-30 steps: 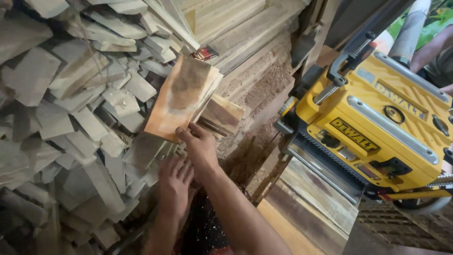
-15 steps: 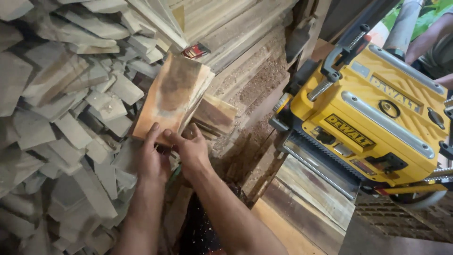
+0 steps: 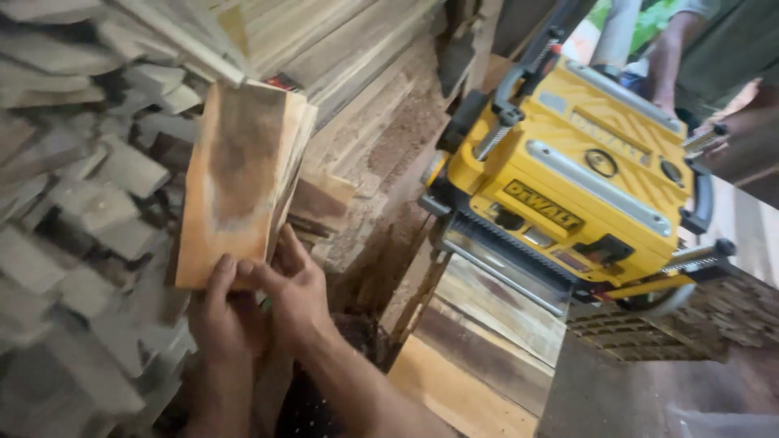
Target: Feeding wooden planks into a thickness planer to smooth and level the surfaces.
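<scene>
Left hand and right hand grip the near end of a stacked bundle of boards, fingers pressed on it. Bundle leans against the plank pile, left. Yellow planer sits right.

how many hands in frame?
3. Left hand and right hand grip the bottom of the wooden boards. Another person's hand is behind the yellow planer; more may be hidden.

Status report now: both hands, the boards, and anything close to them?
Left hand and right hand grip boards at near end. Boards over wood pile. Yellow planer to the right, apart.
</scene>
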